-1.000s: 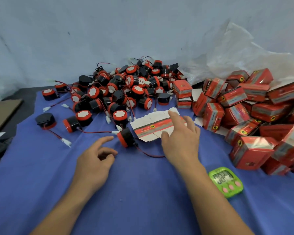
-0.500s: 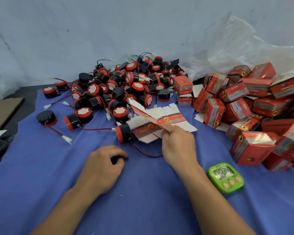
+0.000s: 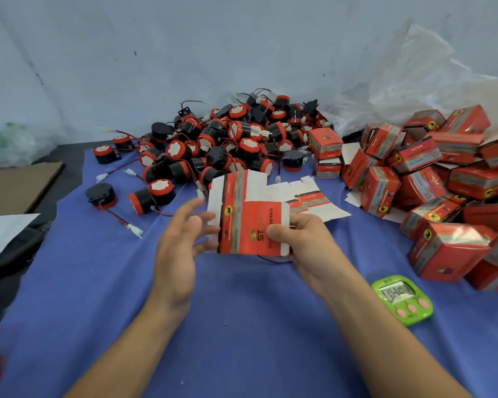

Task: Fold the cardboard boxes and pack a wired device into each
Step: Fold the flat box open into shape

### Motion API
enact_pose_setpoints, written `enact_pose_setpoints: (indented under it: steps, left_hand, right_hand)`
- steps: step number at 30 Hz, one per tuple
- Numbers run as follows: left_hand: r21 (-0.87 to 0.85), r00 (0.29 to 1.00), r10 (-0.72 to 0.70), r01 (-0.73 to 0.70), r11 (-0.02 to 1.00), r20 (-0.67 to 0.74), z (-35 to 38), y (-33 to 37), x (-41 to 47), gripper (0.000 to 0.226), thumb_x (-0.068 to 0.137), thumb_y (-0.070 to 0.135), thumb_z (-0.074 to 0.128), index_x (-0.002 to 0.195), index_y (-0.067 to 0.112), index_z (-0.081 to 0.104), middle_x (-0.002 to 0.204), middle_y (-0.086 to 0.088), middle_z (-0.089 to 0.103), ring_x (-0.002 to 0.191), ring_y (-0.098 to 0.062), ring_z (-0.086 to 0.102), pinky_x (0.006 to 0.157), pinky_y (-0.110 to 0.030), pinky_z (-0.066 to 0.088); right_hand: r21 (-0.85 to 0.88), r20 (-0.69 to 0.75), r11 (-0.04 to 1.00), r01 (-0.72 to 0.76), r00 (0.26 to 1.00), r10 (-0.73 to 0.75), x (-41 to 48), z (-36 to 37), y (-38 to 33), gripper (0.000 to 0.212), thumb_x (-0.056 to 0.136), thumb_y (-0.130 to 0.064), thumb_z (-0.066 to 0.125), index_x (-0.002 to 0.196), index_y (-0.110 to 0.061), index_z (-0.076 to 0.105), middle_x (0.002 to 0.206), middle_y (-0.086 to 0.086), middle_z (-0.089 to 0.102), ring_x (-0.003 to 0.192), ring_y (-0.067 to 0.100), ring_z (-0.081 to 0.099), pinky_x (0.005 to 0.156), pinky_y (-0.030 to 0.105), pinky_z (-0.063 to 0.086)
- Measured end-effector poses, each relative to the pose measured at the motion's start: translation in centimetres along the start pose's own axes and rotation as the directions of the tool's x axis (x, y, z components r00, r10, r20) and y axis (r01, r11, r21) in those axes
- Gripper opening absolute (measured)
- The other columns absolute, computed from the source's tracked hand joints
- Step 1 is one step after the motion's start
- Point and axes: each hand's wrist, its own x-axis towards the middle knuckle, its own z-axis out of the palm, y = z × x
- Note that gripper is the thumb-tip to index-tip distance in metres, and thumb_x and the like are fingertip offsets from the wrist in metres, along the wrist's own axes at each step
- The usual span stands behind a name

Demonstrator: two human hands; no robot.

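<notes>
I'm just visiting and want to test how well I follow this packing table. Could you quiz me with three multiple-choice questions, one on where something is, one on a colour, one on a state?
1. Where does the small green digital timer lie?
A. On the blue cloth, near the right forearm
B. On top of the heap of folded boxes
C. Among the round devices

2. What colour are the caps of the round black wired devices?
A. Yellow
B. Red-orange
C. Green

3. What state is the red and white cardboard box blank in?
A. Folded and closed
B. Lying untouched on the cloth
C. Unfolded, lifted off the cloth, pinched by the right hand

Answers: 1 A, it rests on bare cloth beside that arm. 2 B, the caps show red-orange. 3 C, the thumb presses on its printed face while the left hand is open beside it.
</notes>
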Motion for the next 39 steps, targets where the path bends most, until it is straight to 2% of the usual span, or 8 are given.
enact_pose_setpoints:
  steps: [3,8,13,20,24,28,31,39]
  left_hand:
    - [0.348,0.998,-0.023,0.041,0.937,-0.053,-0.4,-0.9,-0.4,0.024,0.094,0.042,0.055,0.113,0.041,0.069,0.111,0.02,0.073,0.104,0.006,0.065,0.096,-0.034,0.054]
    - [-0.198,0.936,-0.327,0.347,0.917,0.127,-1.2,-0.5,0.2,0.024,0.097,0.015,0.062,0.088,0.016,0.083,0.099,-0.01,0.08,0.083,-0.021,0.078,0.068,-0.031,0.064]
    - [-0.157,0.947,-0.306,0.318,0.935,0.101,-1.4,-0.5,0.4,0.014,0.081,0.019,0.071,0.081,0.016,0.084,0.093,-0.011,0.08,0.074,-0.019,0.077,0.062,-0.028,0.063]
    - [0.187,0.999,-0.035,0.028,0.982,0.036,-1.8,-1.2,0.3,0.015,0.09,0.015,0.074,0.077,0.02,0.08,0.077,-0.007,0.078,0.067,-0.02,0.074,0.056,-0.025,0.057]
    - [0.177,0.986,0.101,-0.123,0.977,0.129,-1.9,-0.6,-0.3,0.014,0.079,0.019,0.067,0.079,0.016,0.08,0.072,-0.01,0.074,0.063,-0.021,0.069,0.053,-0.028,0.056]
    - [-0.247,0.962,-0.171,0.222,0.943,0.213,-2.9,0.2,-0.2,0.042,0.092,0.038,0.054,0.093,0.008,0.084,0.095,-0.016,0.078,0.086,-0.029,0.076,0.07,-0.037,0.064]
    - [-0.305,0.882,-0.37,0.452,0.838,0.291,-3.3,0.6,-0.1,0.058,0.093,0.049,0.047,0.105,0.005,0.082,0.122,-0.028,0.071,0.106,-0.038,0.073,0.089,-0.048,0.062]
    - [-0.375,0.896,-0.35,0.435,0.819,0.274,-1.7,0.7,-1.1,0.039,0.086,0.036,0.053,0.102,0.016,0.083,0.105,-0.015,0.079,0.085,-0.028,0.079,0.059,-0.034,0.062]
  right_hand:
    - [-0.019,0.094,0.997,-0.072,0.993,0.074,-0.1,-0.8,0.1,0.022,0.097,0.004,0.061,0.106,-0.006,0.078,0.108,0.014,0.079,0.103,0.033,0.076,0.09,0.044,0.062]
    - [-0.262,0.183,0.962,-0.073,0.975,0.124,-0.4,-1.0,-0.1,0.025,0.083,0.0,0.068,0.104,-0.012,0.078,0.106,0.006,0.08,0.102,0.024,0.076,0.094,0.044,0.059]
    - [-0.156,-0.174,0.975,0.156,0.968,-0.183,-0.7,-0.2,-0.5,0.048,0.079,0.009,0.073,0.11,-0.028,0.076,0.104,-0.004,0.079,0.091,0.009,0.072,0.076,0.029,0.061]
    - [-0.799,0.084,0.386,0.462,0.721,-0.688,-2.7,3.8,0.3,0.052,0.078,-0.017,0.073,0.129,-0.027,0.071,0.129,-0.024,0.064,0.123,0.011,0.046,0.108,0.018,0.036]
    - [-0.796,0.21,0.458,0.396,0.89,-0.405,-3.1,5.9,0.5,0.067,0.084,-0.048,0.063,0.148,-0.034,0.049,0.161,-0.018,0.039,0.151,0.004,0.015,0.122,0.023,0.016]
    - [-0.737,0.261,0.538,0.409,0.907,-0.332,-3.2,5.5,0.0,0.074,0.085,-0.059,0.058,0.153,-0.046,0.032,0.166,-0.027,0.019,0.15,-0.012,0.0,0.119,0.022,0.011]
    - [-0.666,0.308,0.609,0.43,0.903,-0.301,-3.3,5.3,-0.2,0.077,0.086,-0.058,0.061,0.155,-0.052,0.026,0.165,-0.031,0.017,0.149,-0.016,0.008,0.118,0.02,0.017]
    - [-0.578,0.276,0.733,0.359,0.931,-0.238,-3.5,5.6,-0.5,0.076,0.072,-0.064,0.071,0.14,-0.063,0.038,0.156,-0.042,0.027,0.139,-0.019,0.031,0.116,0.025,0.036]
